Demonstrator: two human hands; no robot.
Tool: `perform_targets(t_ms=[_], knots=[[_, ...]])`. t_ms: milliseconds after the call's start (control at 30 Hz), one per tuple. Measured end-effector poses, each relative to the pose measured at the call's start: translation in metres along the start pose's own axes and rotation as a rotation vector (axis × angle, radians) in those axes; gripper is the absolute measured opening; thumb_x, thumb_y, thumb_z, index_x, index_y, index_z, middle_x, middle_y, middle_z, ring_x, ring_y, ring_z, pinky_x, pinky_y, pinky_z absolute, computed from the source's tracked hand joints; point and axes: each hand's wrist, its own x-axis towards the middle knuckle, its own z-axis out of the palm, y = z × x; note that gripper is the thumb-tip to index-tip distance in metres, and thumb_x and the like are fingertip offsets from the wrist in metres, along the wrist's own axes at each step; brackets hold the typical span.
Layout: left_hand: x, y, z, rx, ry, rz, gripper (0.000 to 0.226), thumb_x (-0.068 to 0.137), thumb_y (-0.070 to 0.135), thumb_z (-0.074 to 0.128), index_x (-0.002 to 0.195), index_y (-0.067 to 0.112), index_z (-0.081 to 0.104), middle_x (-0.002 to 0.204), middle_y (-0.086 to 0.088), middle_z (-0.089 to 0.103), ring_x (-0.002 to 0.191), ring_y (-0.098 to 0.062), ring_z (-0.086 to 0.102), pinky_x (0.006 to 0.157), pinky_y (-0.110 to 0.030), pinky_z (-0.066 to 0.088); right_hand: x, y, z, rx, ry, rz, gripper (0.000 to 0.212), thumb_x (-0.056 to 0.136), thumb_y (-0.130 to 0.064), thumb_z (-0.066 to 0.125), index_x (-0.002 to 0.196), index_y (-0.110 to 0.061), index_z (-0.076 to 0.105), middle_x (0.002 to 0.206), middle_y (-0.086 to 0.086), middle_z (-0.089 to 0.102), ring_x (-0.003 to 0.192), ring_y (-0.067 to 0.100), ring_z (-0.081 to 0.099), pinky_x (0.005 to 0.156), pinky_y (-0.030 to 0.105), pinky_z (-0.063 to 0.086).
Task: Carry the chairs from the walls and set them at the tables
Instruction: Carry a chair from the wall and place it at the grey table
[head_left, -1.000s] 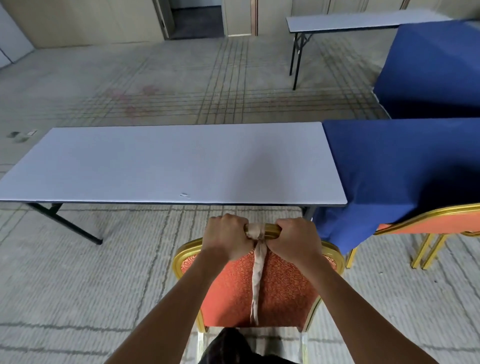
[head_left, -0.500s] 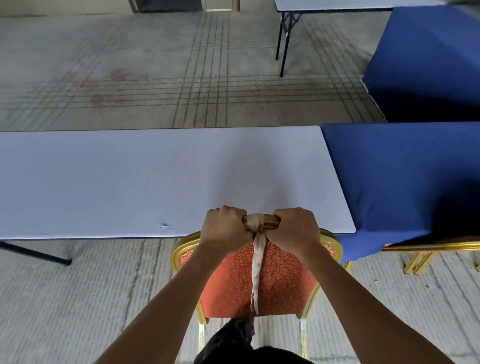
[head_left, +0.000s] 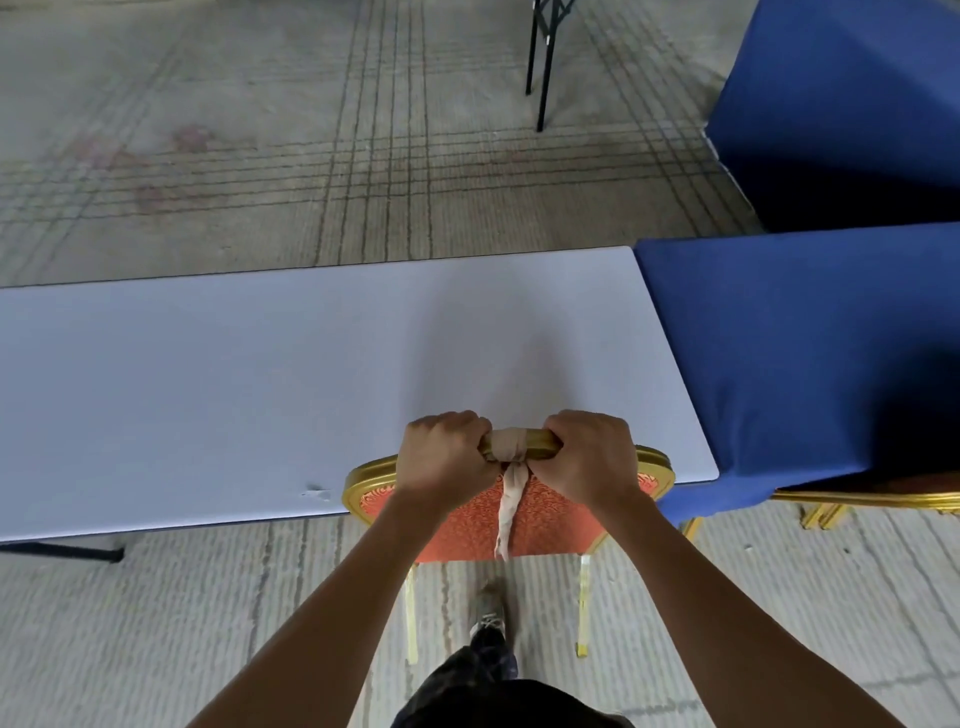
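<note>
While the left hand (head_left: 444, 454) and right hand (head_left: 584, 457) curl round its top rail, the chair (head_left: 467, 525) faces twelve o'clock at the pale table's (head_left: 260, 389) near edge, with its back spanning nine to three. It has a gold frame, orange patterned upholstery and a knotted beige strip (head_left: 511, 493). At three o'clock a blue cloth (head_left: 805, 364) overhangs another gold chair (head_left: 872, 499).

Left hand (head_left: 444, 457) and right hand (head_left: 582, 457) grip the chair (head_left: 550, 525).

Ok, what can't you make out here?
Head view:
Chair: seat, front legs hidden behind backrest and grey table.
Top rail: partly covered by left hand and right hand.
Second chair: mostly under blue tablecloth, cut by right edge.
Far table: only legs; top edge crops it.
</note>
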Motion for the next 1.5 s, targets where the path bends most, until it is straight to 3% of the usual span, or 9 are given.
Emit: perform_targets(t_ms=[267, 400, 533, 900, 1067, 1167, 1333, 1400, 1500], knots=[[-0.075, 0.017, 0.044, -0.022, -0.124, -0.083, 0.011, 0.05, 0.021, 0.065, 0.06, 0.02, 0.06, 0.06, 0.007, 0.052, 0.05, -0.017, 0.05, 0.049, -0.019, 0.031, -0.074, 0.005, 0.03, -0.033, -0.189, -0.053, 0.022, 0.061, -0.037, 0.056, 0.051, -0.018, 0.05, 0.054, -0.002, 0.048, 0.048, 0.024, 0.053, 0.046, 0.028, 0.039], [-0.118, 0.023, 0.053, 0.044, -0.258, -0.146, 0.025, 0.058, 0.034, 0.074, 0.08, 0.023, 0.068, 0.076, 0.009, 0.061, 0.068, -0.017, 0.058, 0.058, -0.027, 0.045, -0.106, -0.003, 0.039, -0.092, -0.324, -0.155, 0.028, 0.053, -0.035, 0.077, 0.057, -0.018, 0.055, 0.063, -0.002, 0.052, 0.057, 0.023, 0.056, 0.053, 0.031, 0.045], [-0.159, 0.041, 0.057, 0.058, -0.305, -0.152, 0.022, 0.062, 0.031, 0.077, 0.079, 0.024, 0.066, 0.08, 0.007, 0.061, 0.077, -0.02, 0.06, 0.067, -0.034, 0.049, -0.148, -0.011, 0.039, -0.122, -0.403, -0.202, 0.03, 0.055, -0.033, 0.083, 0.063, -0.018, 0.058, 0.07, 0.0, 0.055, 0.063, 0.023, 0.058, 0.054, 0.032, 0.045], [-0.251, 0.077, 0.057, -0.018, -0.596, -0.25, 0.033, 0.086, 0.047, 0.059, 0.114, 0.029, 0.056, 0.114, 0.01, 0.063, 0.108, -0.017, 0.059, 0.096, -0.037, 0.044, -0.248, -0.026, 0.041, -0.191, -0.506, -0.273, 0.031, 0.069, -0.041, 0.078, 0.083, -0.015, 0.068, 0.082, 0.002, 0.061, 0.076, 0.024, 0.061, 0.065, 0.038, 0.052], [-0.252, 0.091, 0.05, -0.056, -0.59, -0.414, 0.03, 0.086, 0.04, 0.061, 0.115, 0.034, 0.056, 0.11, 0.013, 0.063, 0.11, -0.016, 0.056, 0.103, -0.038, 0.038, -0.267, -0.018, 0.033, -0.017, -0.438, -0.161, 0.031, 0.082, -0.029, 0.067, 0.107, -0.012, 0.062, 0.101, 0.003, 0.064, 0.094, 0.024, 0.062, 0.086, 0.04, 0.054], [-0.261, 0.1, 0.048, -0.159, -0.52, -0.514, 0.034, 0.085, 0.029, 0.065, 0.117, 0.036, 0.059, 0.113, 0.017, 0.061, 0.117, -0.013, 0.05, 0.109, -0.036, 0.031, -0.285, -0.006, 0.03, 0.136, -0.489, -0.099, 0.047, 0.091, -0.028, 0.059, 0.135, -0.013, 0.052, 0.132, 0.001, 0.058, 0.127, 0.02, 0.051, 0.114, 0.039, 0.037], [-0.287, 0.119, 0.048, -0.246, -0.271, -0.588, 0.057, 0.077, -0.002, 0.055, 0.126, 0.025, 0.064, 0.133, 0.008, 0.057, 0.132, -0.017, 0.04, 0.12, -0.032, 0.017, -0.313, -0.016, 0.03, 0.261, -0.417, 0.119, 0.056, 0.1, -0.031, 0.051, 0.152, -0.014, 0.039, 0.161, 0.003, 0.032, 0.153, 0.02, 0.017, 0.127, 0.038, 0.005], [-0.29, 0.123, 0.049, -0.325, -0.206, -0.641, 0.059, 0.076, -0.008, 0.053, 0.127, 0.019, 0.066, 0.137, 0.001, 0.057, 0.139, -0.022, 0.038, 0.12, -0.033, 0.016, -0.319, -0.022, 0.028, 0.379, -0.376, 0.259, 0.051, 0.101, -0.026, 0.051, 0.15, -0.014, 0.041, 0.163, 0.002, 0.026, 0.154, 0.017, 0.012, 0.127, 0.038, 0.01], [-0.295, 0.127, 0.051, -0.462, -0.183, -0.741, 0.049, 0.09, -0.003, 0.052, 0.134, 0.017, 0.061, 0.152, -0.003, 0.047, 0.15, -0.024, 0.025, 0.125, -0.045, 0.016, -0.325, -0.03, 0.021, 0.552, -0.232, 0.425, 0.036, 0.097, -0.013, 0.054, 0.134, -0.013, 0.056, 0.15, 0.001, 0.04, 0.145, 0.015, 0.028, 0.122, 0.037, 0.025]])
